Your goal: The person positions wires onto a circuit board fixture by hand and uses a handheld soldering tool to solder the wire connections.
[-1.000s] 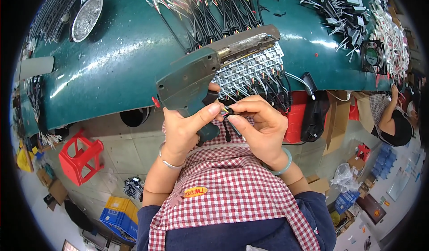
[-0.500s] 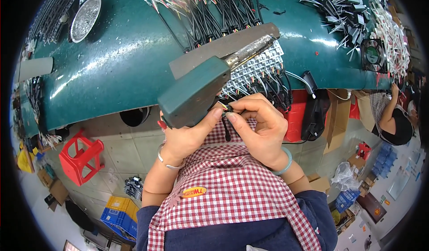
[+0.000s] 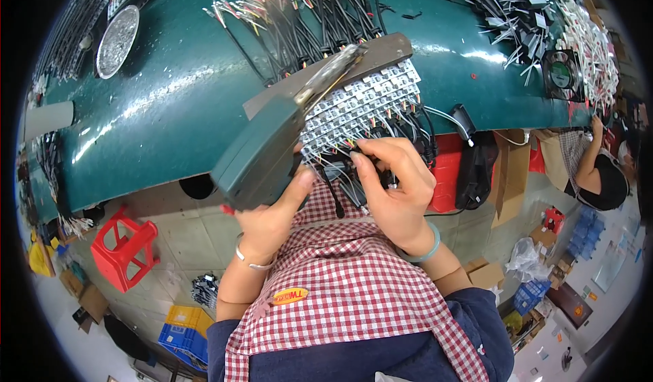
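My left hand (image 3: 275, 208) is wrapped round a green soldering gun (image 3: 258, 154), whose metal barrel (image 3: 330, 72) points up and away over the boards. Beneath the gun lies a panel of small white circuit boards (image 3: 360, 110) in rows, with thin coloured wires along its near edge. My right hand (image 3: 401, 188) is at that near edge, thumb and forefinger pinched round the coloured wire ends of a cable (image 3: 350, 144). The gun's body hides most of my left fingers. Black cables (image 3: 333, 191) hang off the table edge between my hands.
A dark flat bar (image 3: 381, 52) lies along the panel's far side, beyond it a bundle of black cables (image 3: 306, 31). A metal dish (image 3: 118, 42) stands far left, a small fan (image 3: 562, 74) far right. Below are a red stool (image 3: 126, 249) and, at right, another person (image 3: 595, 171).
My hands have moved apart: the left one has swung the soldering gun left and nearer, while the right has brought the wire ends to the panel's near edge.
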`<state>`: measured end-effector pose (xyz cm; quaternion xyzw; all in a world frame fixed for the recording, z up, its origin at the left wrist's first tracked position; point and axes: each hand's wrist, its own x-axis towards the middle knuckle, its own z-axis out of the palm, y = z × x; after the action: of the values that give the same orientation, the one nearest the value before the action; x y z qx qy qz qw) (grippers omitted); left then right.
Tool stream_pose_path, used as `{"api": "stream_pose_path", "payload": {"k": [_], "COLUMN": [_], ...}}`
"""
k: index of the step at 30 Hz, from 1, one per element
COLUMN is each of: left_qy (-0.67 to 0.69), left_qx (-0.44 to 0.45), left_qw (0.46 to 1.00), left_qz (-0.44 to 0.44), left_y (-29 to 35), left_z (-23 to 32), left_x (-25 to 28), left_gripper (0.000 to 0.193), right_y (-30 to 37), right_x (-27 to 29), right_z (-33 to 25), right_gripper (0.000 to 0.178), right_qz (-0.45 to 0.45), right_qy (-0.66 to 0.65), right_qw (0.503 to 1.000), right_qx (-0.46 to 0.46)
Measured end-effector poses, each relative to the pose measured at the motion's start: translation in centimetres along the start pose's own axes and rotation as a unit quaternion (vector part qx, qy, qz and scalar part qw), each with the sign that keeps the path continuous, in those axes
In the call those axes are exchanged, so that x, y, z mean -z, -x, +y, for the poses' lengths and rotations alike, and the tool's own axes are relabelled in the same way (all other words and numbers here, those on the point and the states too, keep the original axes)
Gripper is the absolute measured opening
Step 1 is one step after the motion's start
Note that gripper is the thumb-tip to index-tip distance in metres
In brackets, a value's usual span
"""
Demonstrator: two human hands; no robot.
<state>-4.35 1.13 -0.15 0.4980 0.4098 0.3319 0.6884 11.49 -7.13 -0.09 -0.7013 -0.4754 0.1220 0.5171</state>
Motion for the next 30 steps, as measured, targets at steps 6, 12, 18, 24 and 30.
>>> {"api": "stream_pose_path", "payload": {"k": [6,12,18,24,30], "left_qy": [-0.070,-0.277,-0.339,-0.337,-0.354], "left_qx": [-0.052,-0.100,-0.134,-0.161,-0.178], "left_qw": [0.996,0.956,0.930,0.925,0.914], "left_qz": [0.001,-0.016,-0.046,-0.075,-0.092], "left_y": [2.4,4.3,4.8,4.6,4.1], "left_z": [0.1,-0.3,-0.5,-0.4,0.2], "left_x": [2.5,4.8,5.9,5.7,5.4], "left_gripper": [0.046,0.021,0.023,0.023,0.023], "right_y": [0.1,0.1,-0.1,-0.2,-0.3], "right_x": [-0.3,-0.6,-0.6,-0.6,-0.8], "right_z": [1.5,1.9,1.7,1.4,1.4], "right_gripper": [0.020,0.018,0.019,0.016,0.015], "right_qz": [0.029,0.033,0.028,0.018,0.024], "right_qy": [0.036,0.055,0.074,0.074,0.071], "right_qw": [0.998,0.997,0.996,0.995,0.995], "right_qx": [-0.046,-0.048,-0.042,-0.065,-0.072]}}
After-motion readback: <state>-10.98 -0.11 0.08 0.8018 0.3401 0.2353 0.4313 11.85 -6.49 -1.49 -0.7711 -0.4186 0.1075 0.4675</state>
